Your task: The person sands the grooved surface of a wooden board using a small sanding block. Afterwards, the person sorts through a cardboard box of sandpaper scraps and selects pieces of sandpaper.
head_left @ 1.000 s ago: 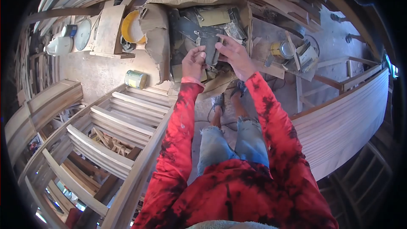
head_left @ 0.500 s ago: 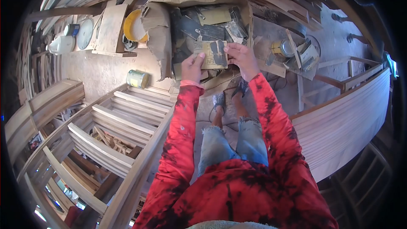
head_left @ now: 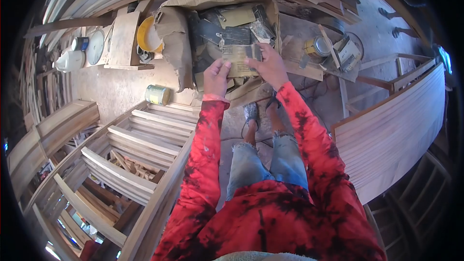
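Note:
A tan piece of sandpaper [head_left: 238,63] with printed letters is stretched between my two hands, over a torn cardboard box [head_left: 173,34]. My left hand [head_left: 216,76] pinches its left edge between thumb and fingers. On the other side my right hand [head_left: 268,66] grips the right end, its thumb lying across the front and a dark strip showing beside the fingers. Inside the box lie several dark and tan sandpaper scraps [head_left: 237,35], some crumpled or overlapping.
A slatted wooden frame [head_left: 145,133] stands at lower left, with a tin can [head_left: 158,94] by its far end. Further off are a yellow bowl [head_left: 149,35] and a white jug [head_left: 71,62]. Another can [head_left: 316,47] and a pale ribbed panel [head_left: 394,133] are at right.
My right thumb has slid inward over the front of the sandpaper, and its right end now looks folded or turned. The view has shifted slightly.

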Demonstrator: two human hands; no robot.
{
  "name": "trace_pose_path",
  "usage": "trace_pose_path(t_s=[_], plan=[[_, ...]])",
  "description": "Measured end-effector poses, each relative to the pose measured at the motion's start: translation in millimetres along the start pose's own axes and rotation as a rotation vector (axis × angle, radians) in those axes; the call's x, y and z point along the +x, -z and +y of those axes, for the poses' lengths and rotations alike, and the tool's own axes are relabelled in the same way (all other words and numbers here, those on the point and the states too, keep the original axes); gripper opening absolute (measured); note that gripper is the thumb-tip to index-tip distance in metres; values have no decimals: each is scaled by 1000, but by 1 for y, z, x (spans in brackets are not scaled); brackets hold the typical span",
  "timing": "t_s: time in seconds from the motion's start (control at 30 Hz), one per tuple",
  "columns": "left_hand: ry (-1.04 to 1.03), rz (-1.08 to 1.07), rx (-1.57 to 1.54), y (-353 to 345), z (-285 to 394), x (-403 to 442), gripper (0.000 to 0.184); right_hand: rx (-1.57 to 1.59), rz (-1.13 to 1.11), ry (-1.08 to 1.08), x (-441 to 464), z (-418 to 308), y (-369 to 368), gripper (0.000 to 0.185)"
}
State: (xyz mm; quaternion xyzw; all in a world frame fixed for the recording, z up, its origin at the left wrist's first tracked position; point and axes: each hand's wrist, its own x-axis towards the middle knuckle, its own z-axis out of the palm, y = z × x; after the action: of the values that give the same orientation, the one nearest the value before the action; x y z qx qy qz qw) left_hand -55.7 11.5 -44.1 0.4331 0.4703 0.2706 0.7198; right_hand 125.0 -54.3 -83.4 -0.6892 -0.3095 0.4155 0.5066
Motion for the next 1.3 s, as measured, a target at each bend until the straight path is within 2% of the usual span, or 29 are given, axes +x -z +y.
trace_pose_path(t_s=[0.13, 0.2, 0.23, 0.3, 0.4, 0.57, 0.63, 0.67, 0.73, 0.8, 0.83, 0.87, 0.93, 1.0, 1.07, 1.1, 1.13, 1.17, 1.2, 1.23, 1.27, 1.3], plan=[[-29, 107, -50, 13, -4, -6, 24, -135, 104, 43, 11, 15, 11, 60], [-41, 132, -62, 20, -6, -7, 24, 399, -54, -164, 1, -2, 26, 37], [-46, 153, -27, 24, -8, -7, 24, 487, -75, -260, -10, -29, 30, 19], [-89, 208, 68, 28, -11, -5, 23, 497, -78, -253, -14, -26, 34, 19], [-134, 224, -28, 29, -17, -4, 26, 468, -51, -284, -18, -25, 40, 23], [-134, 246, 41, 32, -22, -1, 28, 392, -28, -303, -18, 0, 33, 28], [-121, 264, 65, 26, -23, -1, 26, 317, -93, -160, -17, 13, 26, 32], [-134, 285, 103, 23, -23, -1, 22, 317, -89, -159, -19, 19, 29, 32], [-147, 305, 144, 21, -29, 4, 20, 134, -72, -123, -34, -14, 23, 41], [67, 208, 27, 23, -36, 11, 33, 249, -82, -147, -32, -15, 17, 43], [339, 180, -205, 11, -19, 7, 49, 173, -119, -163, -28, -14, 17, 43], [340, 181, -204, 2, -6, 1, 49, 97, -157, -177, -25, -13, 17, 42], [362, -72, -498, -8, 5, -10, 64, 94, -102, -161, -20, -9, 9, 41], [342, -133, -510, -12, 6, -9, 63, 91, -51, -145, -14, -2, 6, 40], [319, -191, -527, -13, 3, -6, 62, -38, 70, 52, -6, 7, 10, 38], [293, -200, -512, -11, -3, -2, 50, -40, 64, 50, -2, 1, 16, 38], [266, -208, -496, -8, -10, 2, 38, -171, 27, -34, 5, -11, 24, 38], [266, -202, -499, -4, -17, 5, 38, -303, -9, -118, 12, -20, 28, 37], [210, -153, -378, -1, -24, 6, 32, -305, -16, -120, 22, -14, 28, 37], [156, -104, -257, 1, -29, 6, 26, -309, 30, -13, 38, -3, 26, 36], [156, -98, -261, 0, -27, 5, 26, -312, 75, 94, 54, 4, 23, 36], [147, -59, -223, -2, -22, 3, 25, -315, 68, 95, 68, 1, 21, 36]])
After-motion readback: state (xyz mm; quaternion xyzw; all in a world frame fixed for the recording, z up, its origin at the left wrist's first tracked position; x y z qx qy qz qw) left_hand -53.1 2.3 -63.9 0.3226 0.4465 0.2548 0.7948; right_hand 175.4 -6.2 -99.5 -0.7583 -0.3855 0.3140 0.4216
